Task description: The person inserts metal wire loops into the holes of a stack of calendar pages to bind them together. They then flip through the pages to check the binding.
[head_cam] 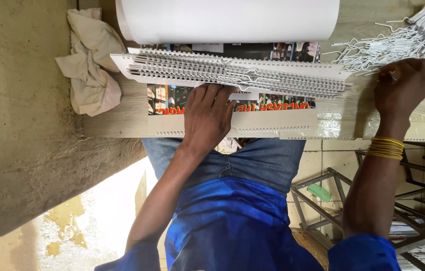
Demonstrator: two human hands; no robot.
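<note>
While the left hand (206,113) lay flat on one calendar (232,120), the right hand (404,88) pinched one wire hanger (398,40) from the pile.

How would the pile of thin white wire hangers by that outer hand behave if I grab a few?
The wire hangers lie crossed and hooked together, so several would probably drag along. They look thin and light, likely springy. The right hand rests at the pile's edge.

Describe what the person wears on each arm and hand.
Both hands are bare, with no gloves or rings visible. The left hand follows a bare forearm up to a bright blue sleeve pushed to the elbow. The right hand has a stack of thin yellow bangles at the wrist and a matching blue sleeve.
</note>
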